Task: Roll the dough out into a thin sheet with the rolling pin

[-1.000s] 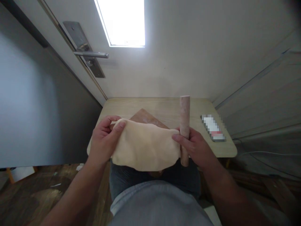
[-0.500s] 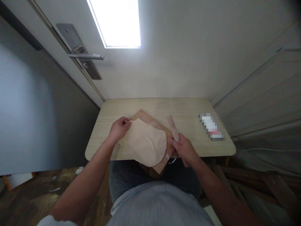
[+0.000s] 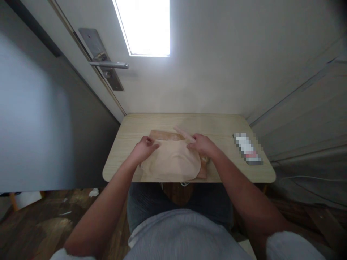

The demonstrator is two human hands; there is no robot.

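A wide, thin, pale sheet of dough (image 3: pixel 173 160) lies over a wooden board (image 3: pixel 165 135), which shows along the back and at the front right. At the sheet's back left edge, my left hand (image 3: pixel 144 148) is closed, pinching the rim between thumb and fingers. My right hand (image 3: pixel 204 145) is wrapped round a slim wooden rolling pin (image 3: pixel 183 133) that points to the back left. Its thumb and fingertips also reach the back right edge of the dough; whether they grip it is hard to tell.
The light wood table (image 3: pixel 217 124) stands against a door with a metal handle (image 3: pixel 108 65). A blurred-out phone-like object (image 3: pixel 247 148) lies at the table's right. A grey panel (image 3: pixel 40 126) rises on the left. My legs are under the front edge.
The board has turned from slanted to nearly square with the table edge. My right hand, with the rolling pin, has moved back and left to the dough's far edge.
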